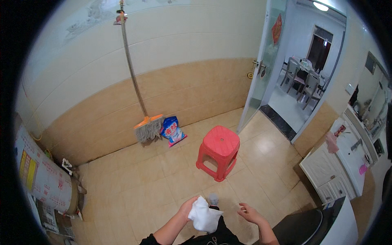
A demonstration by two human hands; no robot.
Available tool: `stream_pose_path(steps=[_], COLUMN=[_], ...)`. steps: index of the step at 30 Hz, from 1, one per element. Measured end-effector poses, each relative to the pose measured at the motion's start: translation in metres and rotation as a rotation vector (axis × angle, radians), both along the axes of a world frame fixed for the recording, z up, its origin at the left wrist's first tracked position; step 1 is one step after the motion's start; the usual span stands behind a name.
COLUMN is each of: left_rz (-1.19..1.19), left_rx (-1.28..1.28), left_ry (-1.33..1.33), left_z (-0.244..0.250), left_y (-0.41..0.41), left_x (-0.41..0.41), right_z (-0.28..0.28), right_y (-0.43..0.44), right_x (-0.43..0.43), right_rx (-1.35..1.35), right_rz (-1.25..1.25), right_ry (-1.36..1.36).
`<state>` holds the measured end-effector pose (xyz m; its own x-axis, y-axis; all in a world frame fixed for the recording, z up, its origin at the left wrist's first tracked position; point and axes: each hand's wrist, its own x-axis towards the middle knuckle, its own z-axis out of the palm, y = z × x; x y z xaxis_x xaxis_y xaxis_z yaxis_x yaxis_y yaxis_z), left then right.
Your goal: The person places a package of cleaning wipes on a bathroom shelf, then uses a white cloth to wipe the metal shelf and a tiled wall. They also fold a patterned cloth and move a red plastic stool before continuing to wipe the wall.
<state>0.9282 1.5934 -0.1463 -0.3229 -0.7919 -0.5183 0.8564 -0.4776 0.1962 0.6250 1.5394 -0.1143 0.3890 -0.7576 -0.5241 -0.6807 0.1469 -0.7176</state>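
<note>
A crumpled white cloth (204, 216) hangs from my left hand (187, 209), which grips it at its upper left edge in front of my body. To the right, my right hand (249, 212) is held out apart from the cloth, fingers loosely bent and apart with nothing in them. Beyond both hands a red plastic stool (221, 141) stands upright on the tiled floor (147, 186). Neither hand touches the stool.
A mop (150, 128) leans against the wall beside a blue detergent bag (173, 131). A glass door (260, 73) stands open at the doorway. On the right are a white washbasin cabinet (330, 174) and a dark-fronted appliance (306, 225); on the left, a large cylindrical tank (46, 174).
</note>
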Motion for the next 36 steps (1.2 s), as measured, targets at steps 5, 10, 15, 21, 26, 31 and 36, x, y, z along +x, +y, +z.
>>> stream_pose_path(steps=[5, 10, 15, 21, 26, 31, 36], left_rz=[-0.039, -0.018, 0.061, -0.074, -0.252, -0.298, -0.193], left_rx=[0.059, 0.091, 0.163, 0.142, 0.145, 0.255, 0.250], left_ry=[0.078, 0.087, -0.512, -0.659, -0.672, -0.730, -0.868], left_z=[-0.049, -0.150, -0.158, -0.207, -0.229, -0.191, -0.206], left_y=[-0.110, -0.214, -0.326, -0.397, -0.399, -0.401, -0.359], left_x=[0.039, 0.062, 0.040, 0.031, 0.038, 0.071, 0.099], right_z=[-0.085, -0.130, -0.226, -0.277, -0.242, -0.274, -0.299], right_y=[-0.153, -0.295, -0.424, -0.499, -0.529, -0.558, -0.538], right_x=[0.039, 0.102, 0.150, 0.193, 0.230, 0.215, 0.235], right_rx=[0.004, 0.016, -0.117, -0.221, -0.001, 0.063, 0.211], right_rz=[0.000, 0.095, 0.177, 0.220, 0.358, 0.469, 0.413], right_ry=[0.070, 0.185, 0.182, 0.293, 0.615, 0.494, 0.283])
